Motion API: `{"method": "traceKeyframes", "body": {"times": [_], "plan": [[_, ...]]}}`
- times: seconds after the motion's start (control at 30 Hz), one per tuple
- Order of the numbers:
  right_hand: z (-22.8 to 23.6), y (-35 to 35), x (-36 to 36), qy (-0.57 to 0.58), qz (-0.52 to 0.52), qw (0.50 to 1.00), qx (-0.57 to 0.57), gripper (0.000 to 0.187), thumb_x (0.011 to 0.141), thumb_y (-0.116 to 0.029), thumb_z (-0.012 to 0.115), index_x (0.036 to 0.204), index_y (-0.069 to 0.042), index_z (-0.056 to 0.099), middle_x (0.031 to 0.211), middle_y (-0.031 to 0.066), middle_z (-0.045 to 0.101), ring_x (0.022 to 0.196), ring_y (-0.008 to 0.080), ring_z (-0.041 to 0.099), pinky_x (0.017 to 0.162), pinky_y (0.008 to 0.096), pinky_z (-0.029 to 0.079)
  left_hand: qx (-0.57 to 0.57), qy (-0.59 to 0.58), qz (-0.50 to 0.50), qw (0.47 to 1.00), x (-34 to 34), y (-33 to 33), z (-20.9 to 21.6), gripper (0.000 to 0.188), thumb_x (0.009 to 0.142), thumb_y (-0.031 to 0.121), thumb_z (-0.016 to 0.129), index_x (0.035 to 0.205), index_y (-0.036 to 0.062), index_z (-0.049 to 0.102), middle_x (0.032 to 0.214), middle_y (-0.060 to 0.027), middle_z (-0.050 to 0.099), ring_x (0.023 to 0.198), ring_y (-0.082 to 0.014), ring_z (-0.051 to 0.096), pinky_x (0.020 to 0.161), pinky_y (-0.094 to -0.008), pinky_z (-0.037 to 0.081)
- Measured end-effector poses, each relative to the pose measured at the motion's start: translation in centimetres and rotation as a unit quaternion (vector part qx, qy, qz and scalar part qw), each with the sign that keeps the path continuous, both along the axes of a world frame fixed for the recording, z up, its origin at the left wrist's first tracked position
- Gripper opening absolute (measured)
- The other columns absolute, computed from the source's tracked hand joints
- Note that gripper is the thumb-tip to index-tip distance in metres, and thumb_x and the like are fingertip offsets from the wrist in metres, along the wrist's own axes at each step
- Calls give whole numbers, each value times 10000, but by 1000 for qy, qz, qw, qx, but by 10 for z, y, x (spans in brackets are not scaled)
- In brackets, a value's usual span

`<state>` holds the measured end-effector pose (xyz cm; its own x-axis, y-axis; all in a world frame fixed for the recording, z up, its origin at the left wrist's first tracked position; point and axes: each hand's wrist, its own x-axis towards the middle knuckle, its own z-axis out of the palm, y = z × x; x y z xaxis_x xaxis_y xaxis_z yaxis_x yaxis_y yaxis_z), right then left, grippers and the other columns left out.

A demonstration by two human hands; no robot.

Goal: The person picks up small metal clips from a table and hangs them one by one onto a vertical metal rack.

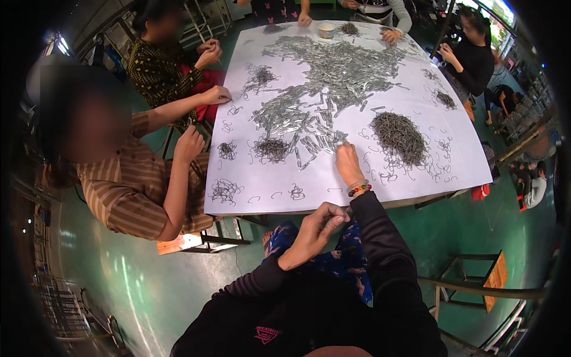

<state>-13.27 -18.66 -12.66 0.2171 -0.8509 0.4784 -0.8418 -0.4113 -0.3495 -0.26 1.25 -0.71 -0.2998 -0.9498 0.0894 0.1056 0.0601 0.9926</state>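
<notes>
My left hand (318, 234) is in front of the table's near edge, above my lap, thumb and fingers pinched together. Whatever is in that pinch is too small to make out. Over the white-covered table (333, 201) my right hand (348, 163) reaches forward, a beaded bracelet on its wrist. Its fingertips are drawn together at the near edge of a spread of small, flat, shiny metal pieces (318, 141); what they grip is hidden. To the right of this hand lies a big heap of dark, curved wire hooks (399, 138).
Smaller wire-hook piles (272, 150) lie left of my right hand, with loose hooks (226, 190) near the left corner. A paper cup (326, 31) stands at the far side. A co-worker in stripes (131, 184) sits close on my left; others surround the table. A stool (476, 279) stands behind right.
</notes>
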Motion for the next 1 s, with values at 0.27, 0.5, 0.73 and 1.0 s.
{"method": "traceKeyframes", "body": {"times": [0.27, 0.5, 0.73, 1.0], "plan": [[88, 103, -18, -550, 60, 772, 314, 146, 763, 7, 669, 885, 66, 616, 710, 113, 640, 588, 149, 617, 520, 234, 468, 2, -18, 17, 1000, 6, -8, -16, 121, 926, 103, 511, 985, -1, 493, 929, -47, 593, 870, -83, 525, 762, -225, 416], [132, 168, -27, -624, 88, 730, 265, 167, 752, 37, 685, 895, 77, 610, 717, 93, 629, 556, 97, 535, 521, 204, 431, -70, -63, 39, 995, 0, -8, -9, 106, 910, 79, 520, 947, -21, 517, 873, -73, 607, 852, -118, 564, 784, -269, 453], [126, 175, -8, -652, 60, 719, 231, 137, 763, 48, 668, 885, 69, 608, 715, 96, 622, 556, 103, 529, 506, 203, 402, -70, -70, 40, 994, 5, -4, -7, 126, 878, 78, 550, 957, -19, 533, 844, -110, 615, 826, -194, 611, 769, -308, 471], [123, 182, 2, -651, 43, 724, 224, 138, 782, 59, 641, 903, 89, 581, 753, 130, 621, 582, 130, 541, 529, 222, 419, -119, -123, 69, 983, 18, -1, -31, 222, 845, 168, 623, 985, 5, 567, 918, -114, 616, 858, -245, 604, 742, -328, 469]]}}
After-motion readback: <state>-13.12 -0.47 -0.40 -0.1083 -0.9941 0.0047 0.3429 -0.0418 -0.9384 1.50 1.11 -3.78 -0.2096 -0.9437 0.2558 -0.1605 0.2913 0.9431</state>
